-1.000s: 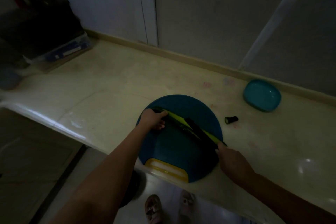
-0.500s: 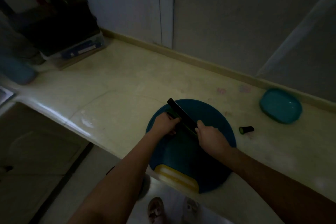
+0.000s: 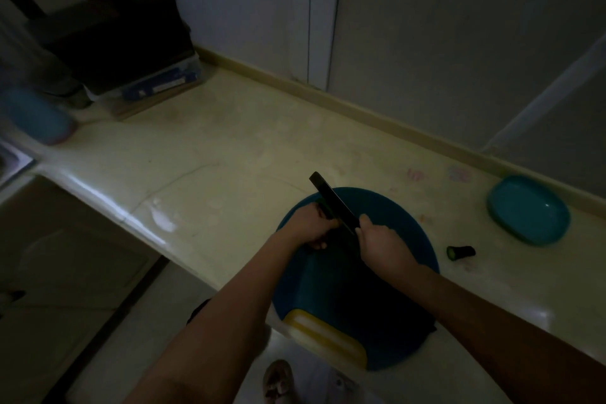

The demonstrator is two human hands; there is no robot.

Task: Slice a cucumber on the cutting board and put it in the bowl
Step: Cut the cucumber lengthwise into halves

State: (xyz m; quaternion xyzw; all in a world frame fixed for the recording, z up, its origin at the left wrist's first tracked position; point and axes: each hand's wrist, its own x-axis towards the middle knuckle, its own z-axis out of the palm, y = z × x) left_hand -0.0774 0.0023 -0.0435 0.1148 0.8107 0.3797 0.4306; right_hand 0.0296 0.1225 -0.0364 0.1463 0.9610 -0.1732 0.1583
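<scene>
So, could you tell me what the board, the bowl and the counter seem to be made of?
Board: likely plastic, matte blue with a yellow moulded grip.
Bowl: probably plastic or melamine, smooth teal with a small highlight.
Counter: looks like polished stone or composite, cream, with glossy reflections and a faint vein; dim light leaves it open.

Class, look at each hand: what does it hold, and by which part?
The right hand grips the knife by its handle. The left hand holds the cucumber beside the blade; where on it is hidden.
</scene>
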